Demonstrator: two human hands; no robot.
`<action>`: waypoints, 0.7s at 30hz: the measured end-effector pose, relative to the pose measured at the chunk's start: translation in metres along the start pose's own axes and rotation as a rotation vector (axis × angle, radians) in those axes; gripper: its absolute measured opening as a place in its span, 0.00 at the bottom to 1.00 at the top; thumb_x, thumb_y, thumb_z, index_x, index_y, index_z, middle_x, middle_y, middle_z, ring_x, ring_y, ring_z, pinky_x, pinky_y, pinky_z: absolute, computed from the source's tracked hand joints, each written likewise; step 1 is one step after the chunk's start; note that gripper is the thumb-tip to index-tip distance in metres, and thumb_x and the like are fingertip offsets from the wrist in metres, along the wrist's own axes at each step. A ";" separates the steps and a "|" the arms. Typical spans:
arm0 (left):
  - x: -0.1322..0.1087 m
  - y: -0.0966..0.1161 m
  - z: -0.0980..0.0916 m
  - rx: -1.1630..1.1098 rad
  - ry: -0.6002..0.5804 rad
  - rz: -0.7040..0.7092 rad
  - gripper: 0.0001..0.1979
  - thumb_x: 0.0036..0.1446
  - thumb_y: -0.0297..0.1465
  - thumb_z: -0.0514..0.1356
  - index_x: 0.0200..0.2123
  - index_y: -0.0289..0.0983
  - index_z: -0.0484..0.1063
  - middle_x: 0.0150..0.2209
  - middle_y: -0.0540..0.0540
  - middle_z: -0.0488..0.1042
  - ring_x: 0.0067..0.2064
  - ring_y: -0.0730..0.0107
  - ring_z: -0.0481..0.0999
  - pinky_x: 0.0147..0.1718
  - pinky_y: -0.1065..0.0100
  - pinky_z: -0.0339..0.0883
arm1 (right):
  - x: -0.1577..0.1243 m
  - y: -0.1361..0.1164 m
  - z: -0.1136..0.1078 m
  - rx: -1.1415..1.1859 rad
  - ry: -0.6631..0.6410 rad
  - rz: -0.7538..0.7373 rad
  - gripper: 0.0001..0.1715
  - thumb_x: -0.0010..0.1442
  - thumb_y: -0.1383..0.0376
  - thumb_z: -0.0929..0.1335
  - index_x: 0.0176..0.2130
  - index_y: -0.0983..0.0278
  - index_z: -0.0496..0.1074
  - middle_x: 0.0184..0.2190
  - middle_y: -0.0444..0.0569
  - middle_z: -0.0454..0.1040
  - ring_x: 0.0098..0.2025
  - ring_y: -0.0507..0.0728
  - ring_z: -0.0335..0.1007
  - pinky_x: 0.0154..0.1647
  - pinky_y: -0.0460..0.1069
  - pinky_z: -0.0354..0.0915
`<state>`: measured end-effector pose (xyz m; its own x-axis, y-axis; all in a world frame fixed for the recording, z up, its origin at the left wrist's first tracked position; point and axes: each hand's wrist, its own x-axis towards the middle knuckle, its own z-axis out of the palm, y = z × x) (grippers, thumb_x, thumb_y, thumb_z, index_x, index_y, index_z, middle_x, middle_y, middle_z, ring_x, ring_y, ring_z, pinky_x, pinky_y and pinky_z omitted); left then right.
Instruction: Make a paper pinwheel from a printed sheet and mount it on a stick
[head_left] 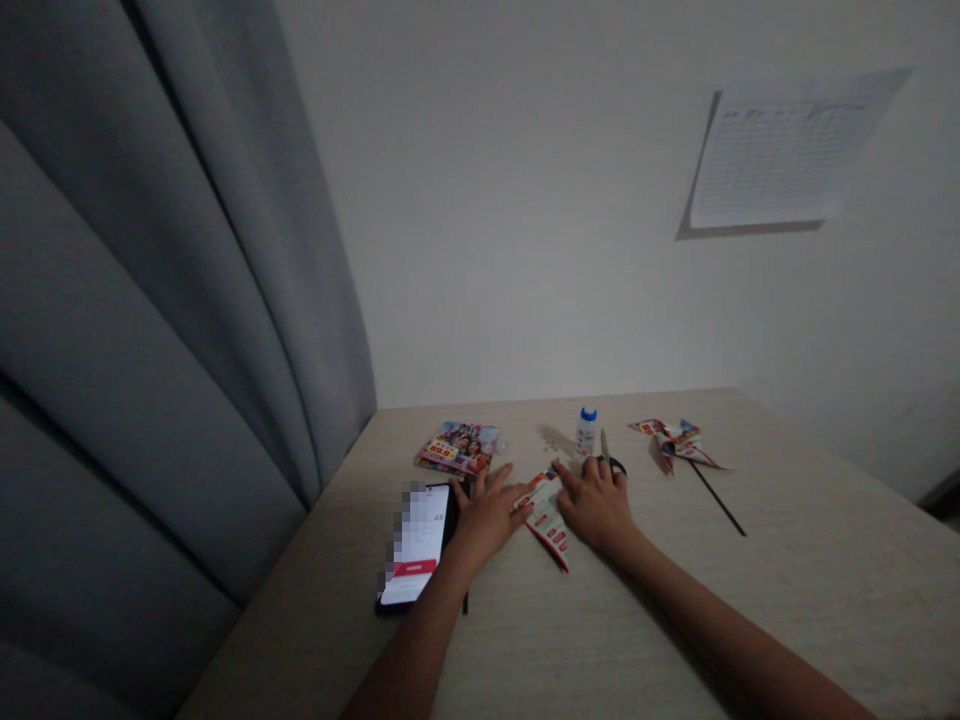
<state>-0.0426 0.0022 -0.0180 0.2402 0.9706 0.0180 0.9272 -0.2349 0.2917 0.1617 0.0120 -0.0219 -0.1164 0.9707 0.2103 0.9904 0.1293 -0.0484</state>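
A printed paper piece (551,525), folded to a pointed shape with red and white print, lies on the table between my hands. My left hand (486,515) rests over its left side with fingers spread, thumb and index touching the paper. From the right, my right hand (596,500) presses the paper's upper end with its index fingertip, its fingers apart and slightly bent. Just beyond that hand are scissors (604,445), their handles partly hidden by its fingers. A small white bottle with a blue cap (586,432) stands upright beside them.
A lit smartphone (416,550) lies left of my left forearm, near a dark stick (466,603) partly covered by it. Colourful printed sheets (459,447) lie behind. A paper pinwheel (679,443) on a black stick lies right. The wooden table (787,580) meets a wall; a grey curtain (187,300) hangs left.
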 end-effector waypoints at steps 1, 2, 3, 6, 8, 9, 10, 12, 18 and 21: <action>0.000 0.000 0.000 0.001 0.000 0.001 0.21 0.65 0.50 0.51 0.60 0.66 0.66 0.71 0.55 0.53 0.71 0.39 0.43 0.59 0.22 0.25 | 0.000 0.000 -0.001 0.002 -0.003 0.002 0.29 0.65 0.54 0.60 0.64 0.48 0.63 0.54 0.58 0.68 0.57 0.68 0.58 0.54 0.61 0.49; 0.000 0.000 0.000 0.004 0.000 0.002 0.21 0.65 0.51 0.51 0.60 0.66 0.66 0.71 0.55 0.53 0.71 0.39 0.43 0.59 0.22 0.25 | 0.001 -0.001 -0.001 0.004 -0.008 0.004 0.29 0.65 0.54 0.60 0.64 0.48 0.63 0.54 0.58 0.68 0.57 0.68 0.58 0.54 0.61 0.49; 0.000 0.000 0.001 0.008 0.001 0.001 0.21 0.65 0.51 0.51 0.60 0.66 0.66 0.71 0.56 0.53 0.71 0.39 0.43 0.59 0.22 0.26 | 0.001 -0.001 -0.001 0.008 -0.011 0.005 0.29 0.65 0.54 0.60 0.64 0.49 0.63 0.55 0.58 0.68 0.57 0.68 0.58 0.54 0.61 0.49; 0.000 -0.001 0.002 0.015 0.015 0.005 0.21 0.65 0.52 0.50 0.59 0.67 0.66 0.71 0.57 0.54 0.71 0.39 0.43 0.59 0.21 0.27 | 0.001 -0.002 -0.001 0.018 -0.015 0.013 0.30 0.65 0.53 0.60 0.64 0.49 0.63 0.55 0.59 0.68 0.57 0.68 0.58 0.54 0.61 0.50; 0.000 -0.001 0.003 0.006 0.021 0.007 0.21 0.65 0.52 0.50 0.59 0.67 0.66 0.71 0.57 0.54 0.71 0.39 0.43 0.58 0.21 0.26 | 0.002 -0.002 0.000 0.018 -0.014 0.021 0.30 0.64 0.53 0.60 0.64 0.49 0.63 0.55 0.59 0.67 0.57 0.68 0.58 0.55 0.62 0.49; 0.001 -0.001 0.003 0.001 0.022 0.009 0.20 0.65 0.52 0.50 0.59 0.66 0.66 0.71 0.57 0.54 0.71 0.38 0.43 0.58 0.21 0.26 | 0.003 -0.002 0.001 0.017 -0.018 0.030 0.31 0.64 0.53 0.60 0.65 0.49 0.62 0.56 0.59 0.67 0.58 0.68 0.58 0.55 0.62 0.49; 0.001 -0.002 0.003 -0.004 0.023 0.009 0.20 0.65 0.52 0.51 0.59 0.66 0.66 0.71 0.57 0.55 0.71 0.38 0.43 0.57 0.20 0.26 | 0.005 -0.001 0.001 0.017 -0.026 0.041 0.32 0.64 0.52 0.61 0.65 0.51 0.61 0.56 0.59 0.67 0.58 0.69 0.58 0.56 0.62 0.49; 0.001 -0.002 0.004 -0.006 0.023 0.006 0.20 0.65 0.52 0.51 0.58 0.66 0.67 0.70 0.57 0.55 0.71 0.38 0.44 0.57 0.20 0.26 | 0.008 0.001 0.002 0.019 -0.042 0.057 0.35 0.63 0.49 0.61 0.66 0.53 0.60 0.58 0.60 0.66 0.59 0.69 0.57 0.56 0.62 0.48; 0.000 -0.002 0.005 0.017 0.037 0.004 0.21 0.65 0.52 0.50 0.59 0.66 0.66 0.70 0.55 0.55 0.71 0.39 0.45 0.57 0.20 0.27 | 0.009 0.009 0.005 0.013 0.002 0.012 0.33 0.63 0.50 0.61 0.65 0.53 0.62 0.55 0.60 0.67 0.58 0.69 0.58 0.55 0.62 0.50; -0.001 0.000 0.003 0.026 0.033 -0.002 0.21 0.65 0.52 0.49 0.60 0.65 0.66 0.71 0.55 0.55 0.71 0.39 0.44 0.58 0.21 0.27 | 0.006 0.009 0.005 0.022 0.028 0.001 0.32 0.64 0.52 0.62 0.65 0.54 0.63 0.54 0.59 0.67 0.57 0.68 0.58 0.55 0.61 0.50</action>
<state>-0.0422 0.0008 -0.0206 0.2289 0.9722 0.0491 0.9351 -0.2336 0.2665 0.1695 0.0203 -0.0259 -0.1132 0.9647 0.2379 0.9886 0.1334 -0.0703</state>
